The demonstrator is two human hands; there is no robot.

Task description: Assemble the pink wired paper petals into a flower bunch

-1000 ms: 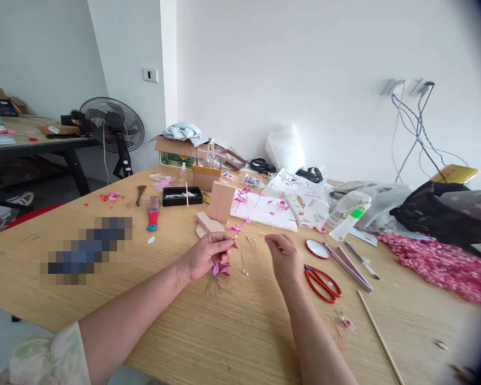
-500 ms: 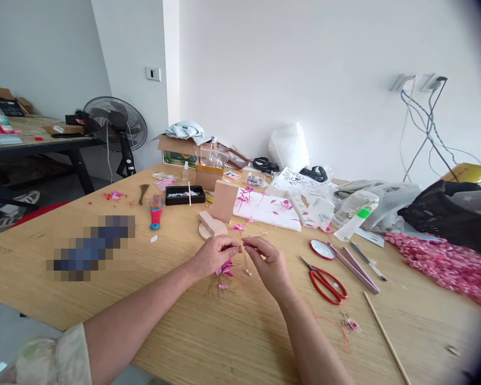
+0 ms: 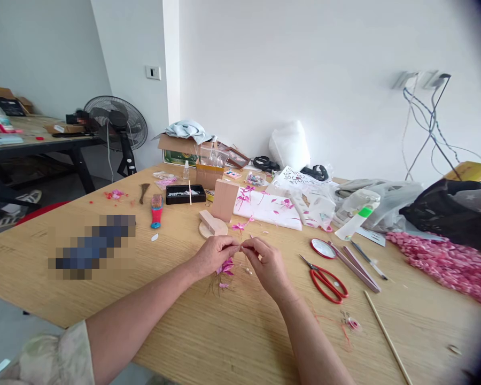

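Note:
My left hand [image 3: 215, 253] is closed in a pinch over the middle of the wooden table [image 3: 176, 321]. My right hand [image 3: 268, 266] pinches right beside it, and the fingertips of both almost meet. Whatever lies between them is too small to make out. Just beneath my left hand shows a magenta artificial flower [image 3: 225, 266] with thin dark wires; whether it hangs or lies there I cannot tell. Small white beads [image 3: 248, 271] show beside my right fingers. Beyond the fingertips is another pink flower [image 3: 238, 226].
Red-handled scissors [image 3: 327, 282], tweezers [image 3: 361, 270] and a wooden stick [image 3: 387, 337] lie on the right. Behind my hands are a round wooden stand [image 3: 208, 229] and a white cloth with flowers [image 3: 268, 209]. Farther left are a brush [image 3: 156, 211] and a black tray [image 3: 185, 194].
My right fingertips have come slightly nearer my left ones, closing the small gap between them. The other things on the table stay in place.

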